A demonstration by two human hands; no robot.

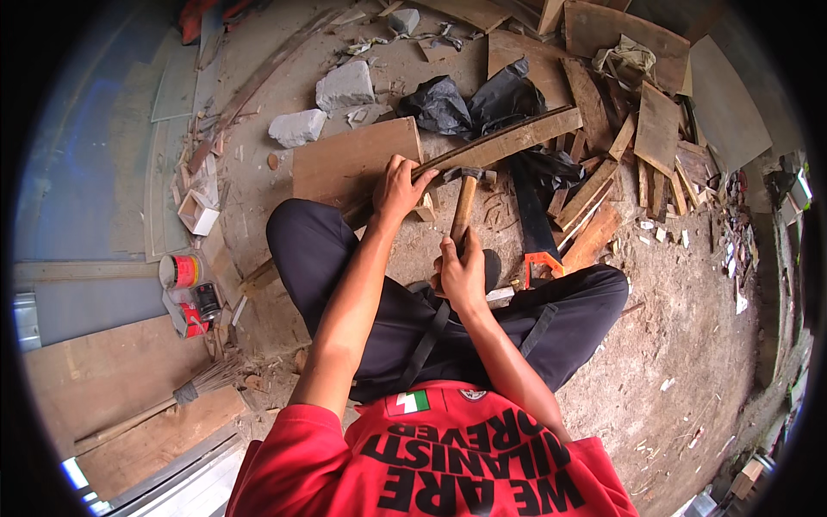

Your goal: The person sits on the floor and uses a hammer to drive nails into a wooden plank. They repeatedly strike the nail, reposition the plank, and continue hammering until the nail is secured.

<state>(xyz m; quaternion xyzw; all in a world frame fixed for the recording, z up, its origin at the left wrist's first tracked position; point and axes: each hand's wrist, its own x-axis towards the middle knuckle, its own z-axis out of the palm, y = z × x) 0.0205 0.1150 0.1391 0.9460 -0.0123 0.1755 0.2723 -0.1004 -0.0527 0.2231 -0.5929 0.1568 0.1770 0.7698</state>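
Observation:
My right hand is closed round the wooden handle of a claw hammer. The hammer's metal head is up beside a long wooden plank, which slants across in front of my legs. My left hand grips this plank near its middle, with the thumb stretched along it toward the hammer head. Under and behind the plank lies a flat brown board. A small wood block shows just below the plank. Right of the hammer, a handsaw with an orange handle lies on the ground.
Black plastic sheeting and grey concrete chunks lie beyond the plank. Scrap wood is heaped at the far right. Red and yellow cans stand at the left, near a twig broom. My crossed legs frame the work.

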